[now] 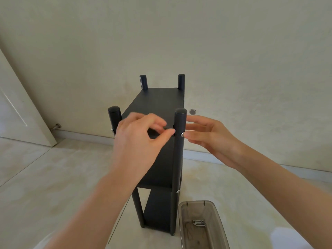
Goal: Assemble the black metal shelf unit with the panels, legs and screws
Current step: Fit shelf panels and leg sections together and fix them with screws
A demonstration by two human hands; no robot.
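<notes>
Where hands (142,135) flank: near-right leg (179,141)

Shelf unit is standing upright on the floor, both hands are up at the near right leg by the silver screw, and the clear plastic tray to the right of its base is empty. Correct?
Not quite: the clear plastic tray is not empty. The head view shows small metal hardware lying in it. The rest holds: the shelf unit stands upright on the floor, and the left hand and right hand are at the near right leg by the silver screw.

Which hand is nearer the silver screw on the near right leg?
Right. The right hand has its fingertips at the silver screw, on the outer side of the near right leg. The left hand pinches on the leg's inner side, over the top panel.
</notes>
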